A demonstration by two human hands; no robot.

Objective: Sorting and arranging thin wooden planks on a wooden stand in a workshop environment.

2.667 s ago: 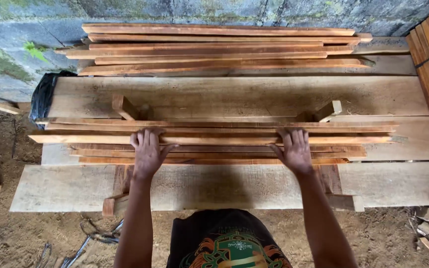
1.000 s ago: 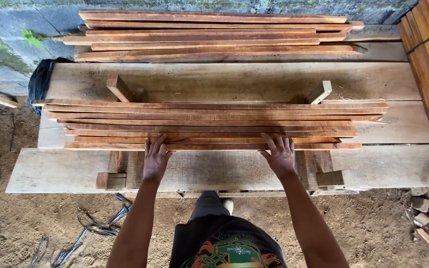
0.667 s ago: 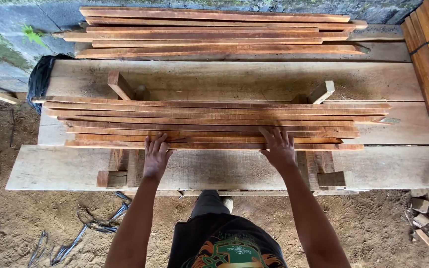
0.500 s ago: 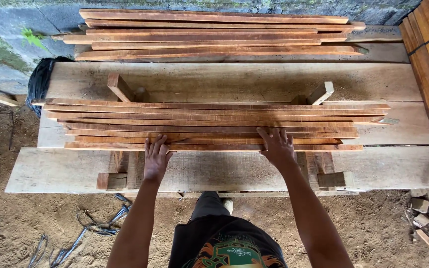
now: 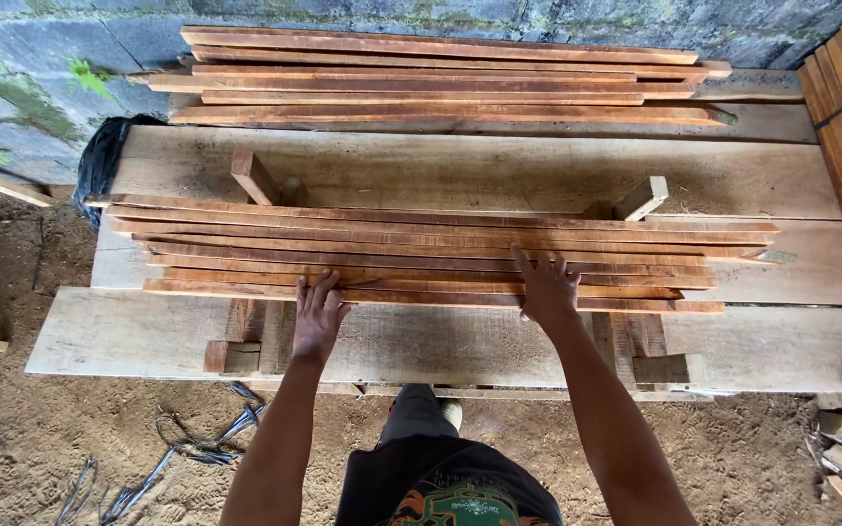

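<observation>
bench [image 5: 782, 346]: big rough planks laid side by side over the dirt floor, carrying everything else.
far stack [image 5: 440, 78]: a second pile of reddish slats at the far edge, against the stone wall, well apart from both hands.
near stack [image 5: 421, 248]: thin reddish slats lying flat across two wooden cross-pieces, roughly squared up, though the ends are ragged, especially on the right.
progress: my guess is the evening-up is mostly done; the nearest slats and those uneven ends look like what's left.
right hand [image 5: 546, 287]: palm down, fingers [image 5: 523, 265] spread flat on the near slats, right of centre. Pressing, not gripping.
left hand [image 5: 319, 314]: fingers straight and open, tips touching the near edge of the nearest slat, left of centre. Nothing held.
</observation>
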